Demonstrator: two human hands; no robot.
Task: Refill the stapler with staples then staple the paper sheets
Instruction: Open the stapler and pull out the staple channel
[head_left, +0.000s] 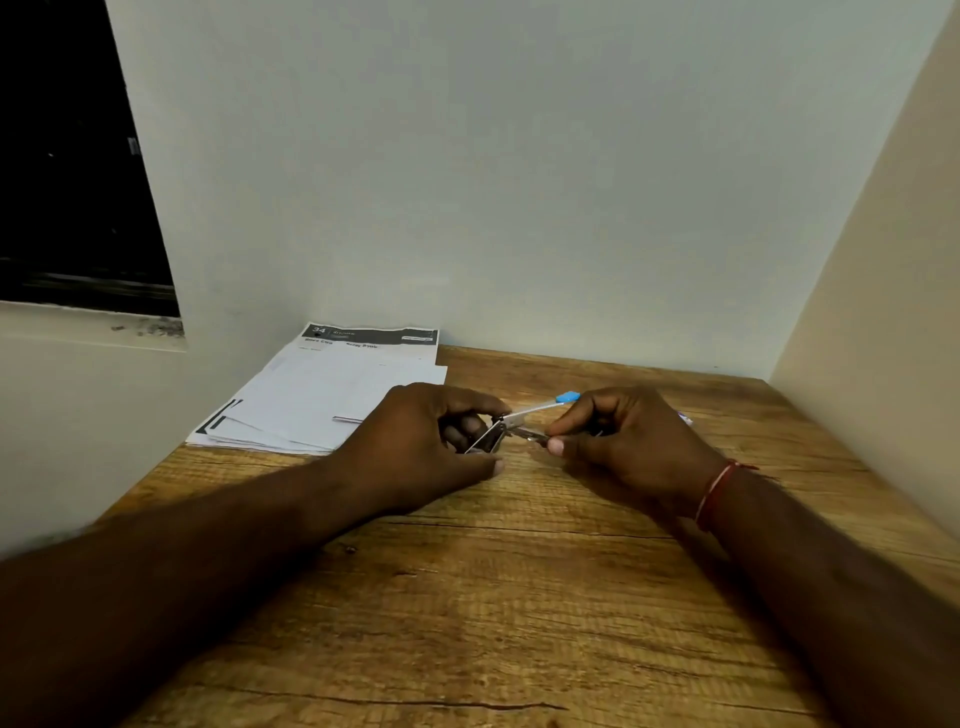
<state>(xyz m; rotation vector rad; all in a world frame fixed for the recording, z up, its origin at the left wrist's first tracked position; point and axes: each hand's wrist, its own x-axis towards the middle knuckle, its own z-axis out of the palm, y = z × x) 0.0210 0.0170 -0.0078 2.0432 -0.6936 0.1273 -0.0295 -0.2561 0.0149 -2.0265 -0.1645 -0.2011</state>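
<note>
Refilling: my left hand (415, 441) grips silver metal stapler (491, 439), opened; right hand (623, 441) pinches thin metal staple strip (532, 435). Next: seat strip straight in channel.

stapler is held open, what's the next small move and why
Probably push the staple strip, pinched by the right hand, further into the stapler that the left hand grips: its blue-tipped arm is lifted and the strip seems only partly in.

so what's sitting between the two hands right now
The opened stapler, gripped by the left hand and pinched at its metal end by the right hand, over the wooden table; the head view shows it.
</note>
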